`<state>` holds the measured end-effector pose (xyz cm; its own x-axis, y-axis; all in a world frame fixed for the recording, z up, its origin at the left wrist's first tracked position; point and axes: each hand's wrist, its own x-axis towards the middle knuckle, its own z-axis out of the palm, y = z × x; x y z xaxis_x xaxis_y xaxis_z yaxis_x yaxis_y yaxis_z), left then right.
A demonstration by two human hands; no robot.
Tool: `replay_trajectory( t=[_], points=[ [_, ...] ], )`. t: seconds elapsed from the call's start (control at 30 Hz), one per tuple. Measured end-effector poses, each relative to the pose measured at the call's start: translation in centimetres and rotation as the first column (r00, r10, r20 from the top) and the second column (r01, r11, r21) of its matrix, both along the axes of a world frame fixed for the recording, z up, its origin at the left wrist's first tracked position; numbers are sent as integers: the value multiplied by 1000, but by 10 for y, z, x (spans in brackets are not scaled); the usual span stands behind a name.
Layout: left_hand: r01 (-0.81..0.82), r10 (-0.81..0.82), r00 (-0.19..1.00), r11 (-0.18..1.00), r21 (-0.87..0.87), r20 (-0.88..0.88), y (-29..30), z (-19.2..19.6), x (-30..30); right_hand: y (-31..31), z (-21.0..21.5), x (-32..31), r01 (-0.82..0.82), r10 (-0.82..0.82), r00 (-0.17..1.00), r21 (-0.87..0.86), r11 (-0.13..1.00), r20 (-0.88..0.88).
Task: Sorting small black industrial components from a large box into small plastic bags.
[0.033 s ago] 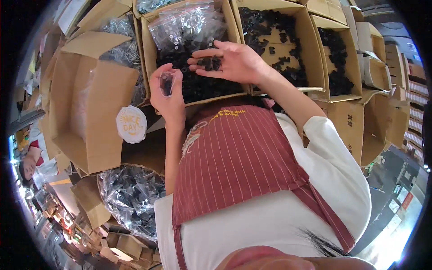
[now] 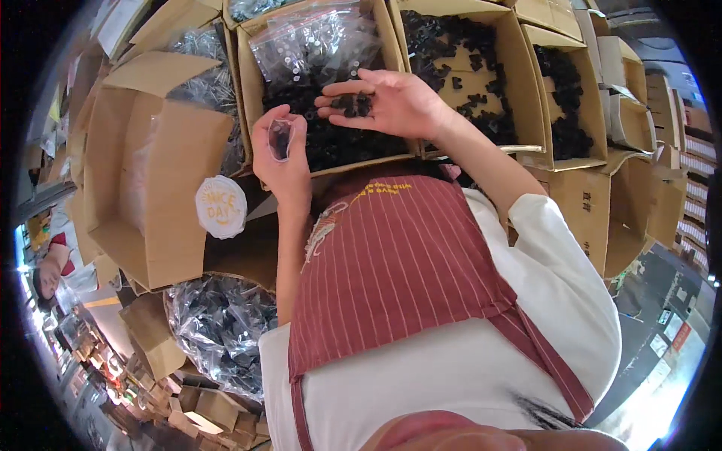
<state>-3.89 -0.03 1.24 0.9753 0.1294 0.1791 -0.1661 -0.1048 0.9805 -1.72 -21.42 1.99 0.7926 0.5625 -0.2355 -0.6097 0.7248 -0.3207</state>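
My left hand (image 2: 288,171) is closed around a small clear plastic bag (image 2: 280,140); its mouth gapes and dark bits show through it. Palm up, my right hand (image 2: 410,107) carries several small black plastic parts (image 2: 352,105) on its outstretched fingers, just right of the bag. Both hands are above a cardboard box (image 2: 396,46) of loose black parts (image 2: 331,150). Clear zip bags (image 2: 316,46) with small pale round pieces lie at the far end of that box.
Right of it stand two more cardboard boxes (image 2: 519,83) (image 2: 598,154) holding black parts. An open carton (image 2: 184,188) is at left, beside a round white sticker (image 2: 221,207). Filled clear bags (image 2: 218,331) are below it. Another person (image 2: 56,263) is at far left.
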Motion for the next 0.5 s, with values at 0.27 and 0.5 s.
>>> replay_trajectory(
  t=[0.27,0.5],
  points=[
    [13,-13,1000,1000,-4,-28,1,2,0,2,4,-2,-60,67,996,-106,993,57],
    [7,-7,1000,999,41,2,4,-2,2,2,-4,2,-80,81,993,-14,997,87]
  ],
)
